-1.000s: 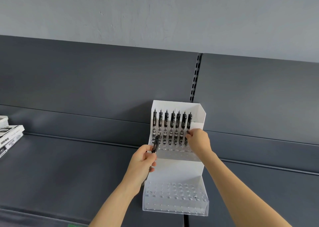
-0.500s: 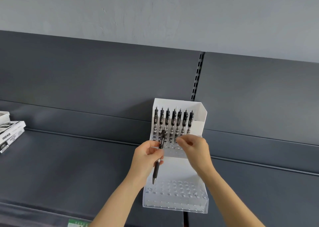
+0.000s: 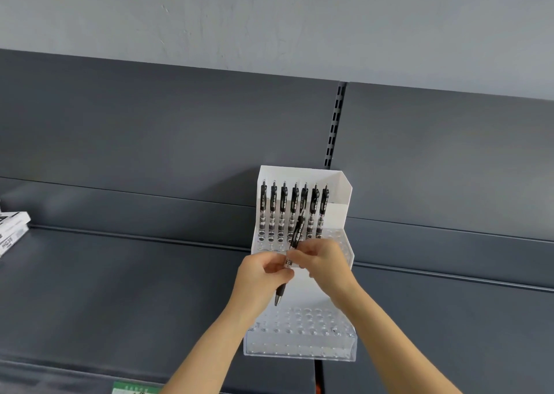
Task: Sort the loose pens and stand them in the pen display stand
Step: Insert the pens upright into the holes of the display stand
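Here, head view only:
Pen display stand (image 3: 340,213): white, two-tiered, standing on the dark grey shelf (image 3: 120,288) with its back against the shelf's rear panel; a clear perforated tray forms each tier.
Upper tier: seven black pens (image 3: 283,210) stand upright in a row across the back, clips up, tips in the holes; the right end of the row is free.
Lower tier (image 3: 302,342): clear tray of holes at the front, with no pen standing in it.
Loose pen (image 3: 296,234): black with a clear middle barrel, held nearly upright and tilted slightly, clip end up in front of the standing row, tip pointing down above the lower tier.
Left hand (image 3: 260,279): fingers curled closed around the lower barrel of the loose pen, thumb on the near side.
Right hand (image 3: 323,261): fingertips pinched on the same pen at its middle, just above and touching the left hand's grip.
Both hands: meeting in front of the upper tier's front edge, forearms rising from the bottom of the frame.
White boxes (image 3: 12,231): stacked at the far left edge of the shelf, well apart from the stand, with dark print too small to read.
Wall (image 3: 269,18): pale grey, above the shelving.
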The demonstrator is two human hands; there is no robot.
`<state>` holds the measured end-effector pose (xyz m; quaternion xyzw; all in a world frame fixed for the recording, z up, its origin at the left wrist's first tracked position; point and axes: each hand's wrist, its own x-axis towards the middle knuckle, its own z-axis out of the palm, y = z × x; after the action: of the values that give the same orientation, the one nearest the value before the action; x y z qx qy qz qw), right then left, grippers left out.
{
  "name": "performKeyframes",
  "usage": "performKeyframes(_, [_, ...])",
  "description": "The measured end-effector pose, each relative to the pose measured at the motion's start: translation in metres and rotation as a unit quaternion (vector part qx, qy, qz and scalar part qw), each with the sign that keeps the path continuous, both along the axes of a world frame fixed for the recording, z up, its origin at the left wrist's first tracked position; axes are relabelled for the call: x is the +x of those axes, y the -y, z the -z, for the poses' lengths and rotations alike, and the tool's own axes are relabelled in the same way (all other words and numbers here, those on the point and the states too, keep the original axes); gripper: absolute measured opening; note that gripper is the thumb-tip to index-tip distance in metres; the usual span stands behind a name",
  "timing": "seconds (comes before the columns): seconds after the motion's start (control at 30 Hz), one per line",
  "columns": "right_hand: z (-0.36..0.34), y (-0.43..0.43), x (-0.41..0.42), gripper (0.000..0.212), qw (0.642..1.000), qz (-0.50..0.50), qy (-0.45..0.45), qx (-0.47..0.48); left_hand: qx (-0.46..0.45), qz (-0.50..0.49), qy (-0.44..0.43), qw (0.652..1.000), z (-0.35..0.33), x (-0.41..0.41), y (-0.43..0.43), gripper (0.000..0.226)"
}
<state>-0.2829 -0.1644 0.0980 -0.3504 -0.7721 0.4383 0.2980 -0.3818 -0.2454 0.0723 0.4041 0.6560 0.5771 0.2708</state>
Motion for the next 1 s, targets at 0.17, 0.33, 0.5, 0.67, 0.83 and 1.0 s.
performKeyframes(0.17, [-0.011, -0.019, 0.012, 0.025, 0.996, 0.074, -0.028, 0.033, 0.003, -0.061, -0.247, 0.967, 0.002, -0.003, -0.005, 0.020])
performKeyframes(0.33, [-0.038, -0.054, 0.031, 0.018, 0.976, 0.182, -0.071, 0.097, -0.043, -0.062, -0.445, 0.892, 0.016, -0.021, -0.008, 0.040])
performKeyframes(0.5, [-0.036, -0.078, 0.024, 0.016, 0.970, 0.209, -0.045, 0.114, -0.001, -0.086, -0.480, 0.873, 0.026, -0.033, -0.019, 0.024])
performKeyframes(0.67, [-0.020, -0.086, 0.013, 0.017, 0.973, 0.191, 0.019, 0.130, 0.027, -0.092, -0.479, 0.872, 0.021, -0.039, -0.025, 0.013])
performKeyframes(0.83, [-0.004, -0.088, 0.008, 0.019, 0.967, 0.179, 0.105, 0.147, 0.036, -0.082, -0.470, 0.878, 0.020, -0.038, -0.025, 0.016])
performKeyframes(1.0, [-0.005, -0.088, 0.005, 0.021, 0.955, 0.179, 0.152, 0.179, 0.027, -0.090, -0.454, 0.886, 0.022, -0.038, -0.025, 0.010])
